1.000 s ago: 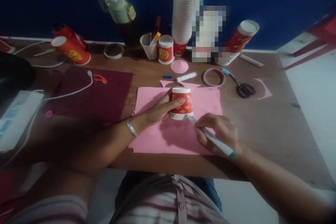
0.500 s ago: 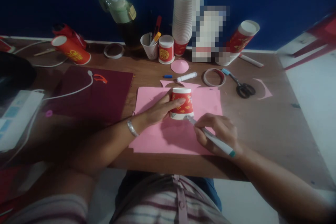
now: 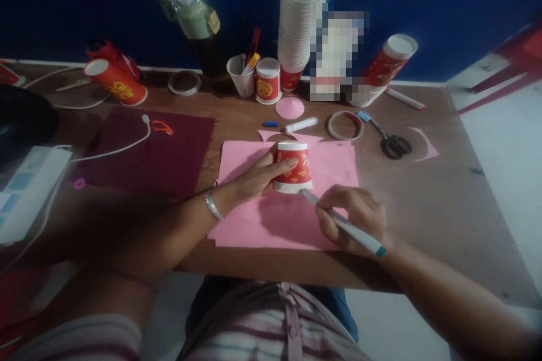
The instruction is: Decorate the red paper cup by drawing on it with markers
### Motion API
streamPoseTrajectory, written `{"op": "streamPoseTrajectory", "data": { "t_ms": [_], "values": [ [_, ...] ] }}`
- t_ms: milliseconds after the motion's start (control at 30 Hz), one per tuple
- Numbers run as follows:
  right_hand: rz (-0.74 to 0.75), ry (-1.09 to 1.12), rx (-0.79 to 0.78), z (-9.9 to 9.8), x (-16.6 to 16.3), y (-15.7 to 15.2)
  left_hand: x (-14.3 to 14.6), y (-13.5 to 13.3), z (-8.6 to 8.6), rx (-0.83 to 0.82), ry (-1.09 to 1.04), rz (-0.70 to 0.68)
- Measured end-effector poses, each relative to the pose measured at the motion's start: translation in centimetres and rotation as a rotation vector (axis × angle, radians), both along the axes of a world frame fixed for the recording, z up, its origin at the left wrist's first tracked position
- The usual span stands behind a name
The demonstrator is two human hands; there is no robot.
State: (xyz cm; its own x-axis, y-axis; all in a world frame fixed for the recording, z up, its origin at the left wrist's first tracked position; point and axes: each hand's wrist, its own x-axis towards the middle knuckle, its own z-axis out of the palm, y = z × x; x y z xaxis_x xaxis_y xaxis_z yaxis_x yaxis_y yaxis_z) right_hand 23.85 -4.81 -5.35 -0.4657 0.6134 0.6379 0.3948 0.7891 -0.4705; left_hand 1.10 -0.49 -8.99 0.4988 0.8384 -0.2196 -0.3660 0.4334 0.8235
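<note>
A red and white paper cup (image 3: 293, 166) stands upside down on a pink paper sheet (image 3: 275, 220) in the middle of the brown table. My left hand (image 3: 258, 175) wraps round the cup's left side and holds it down. My right hand (image 3: 353, 214) is closed on a white pen (image 3: 345, 224) with a teal end. The pen's tip touches the paper at the cup's lower right rim.
Behind the sheet lie a pink paper disc (image 3: 289, 107), a marker (image 3: 300, 124), a tape roll (image 3: 345, 125) and scissors (image 3: 392, 141). A tall stack of cups (image 3: 298, 22) stands at the back. A dark red sheet (image 3: 156, 149) with a white cable lies to the left.
My right hand and the pen have shifted slightly right and down along the cup's rim. My left hand and the cup have stayed put.
</note>
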Motion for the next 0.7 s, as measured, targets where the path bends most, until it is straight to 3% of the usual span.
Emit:
{"op": "streamPoseTrajectory", "data": {
  "t_ms": [700],
  "values": [
    [0.051,0.027,0.075,-0.54,-0.07,0.28,0.07,0.01,0.33,-0.006,0.0,0.016]
  ]
}}
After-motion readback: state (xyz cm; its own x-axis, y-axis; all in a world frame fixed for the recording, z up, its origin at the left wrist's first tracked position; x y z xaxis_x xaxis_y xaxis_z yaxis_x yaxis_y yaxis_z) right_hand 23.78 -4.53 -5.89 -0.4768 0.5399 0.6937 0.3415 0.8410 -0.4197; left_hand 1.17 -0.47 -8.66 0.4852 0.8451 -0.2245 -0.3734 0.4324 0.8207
